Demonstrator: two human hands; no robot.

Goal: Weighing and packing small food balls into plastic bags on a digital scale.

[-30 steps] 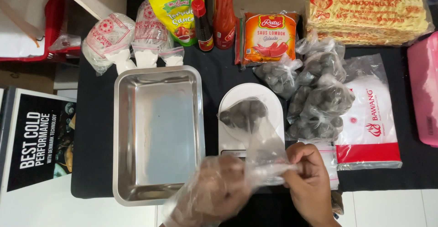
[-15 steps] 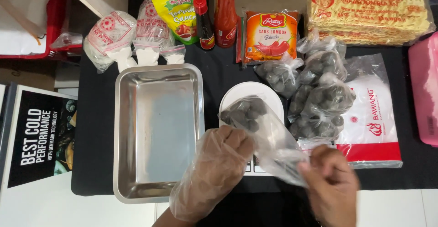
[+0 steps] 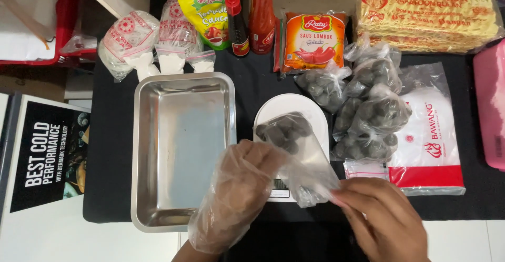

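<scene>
— Shifting since a moment ago: gloved left hand (image 3: pixel 239 188) now pinching bag (image 3: pixel 294 151) of dark balls over scale (image 3: pixel 315 112).
— Right hand (image 3: pixel 384 217) gripping bag's mouth. Risking spilling if tilting.

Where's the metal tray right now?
In the head view, the metal tray lies left of centre on the black cloth, beside the white scale, with the gloved left hand over its near right corner.

Small white kitchen scale (image 3: pixel 273 112) mostly hidden under clear plastic bag of dark round balls (image 3: pixel 286 135), its display covered by plastic-gloved left hand (image 3: pixel 236 196), pink container (image 3: pixel 490 109) cut off at right edge, bare right hand (image 3: pixel 384 222) cropped at bottom.
</scene>
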